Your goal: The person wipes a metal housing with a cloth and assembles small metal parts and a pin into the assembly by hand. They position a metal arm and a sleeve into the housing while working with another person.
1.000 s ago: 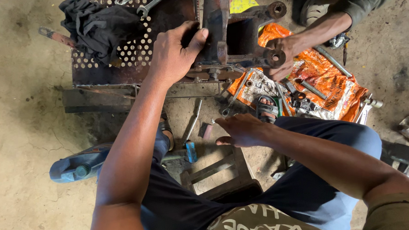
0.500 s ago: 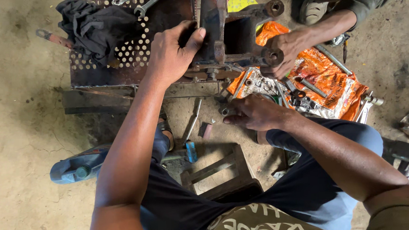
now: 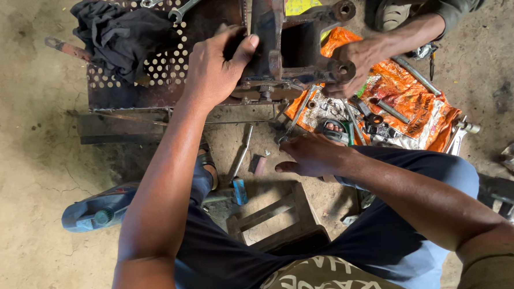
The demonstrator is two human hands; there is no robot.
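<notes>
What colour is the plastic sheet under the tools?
The plastic sheet is orange, seen in the head view.

Rough repair workshop: dirt floor (image 3: pixel 26 143), scattered wrenches (image 3: pixel 173 6), rusty perforated plate (image 3: pixel 150 80).

We counted three hands: our left hand (image 3: pixel 213 68), our right hand (image 3: pixel 312 155) and one co-worker's hand (image 3: pixel 358 59). We noted one rusty bracket (image 3: pixel 290 45), one perforated plate (image 3: pixel 150 74), one black cloth (image 3: pixel 119 35), one orange sheet (image 3: pixel 423 111), one wooden stool (image 3: pixel 271 216).
</notes>
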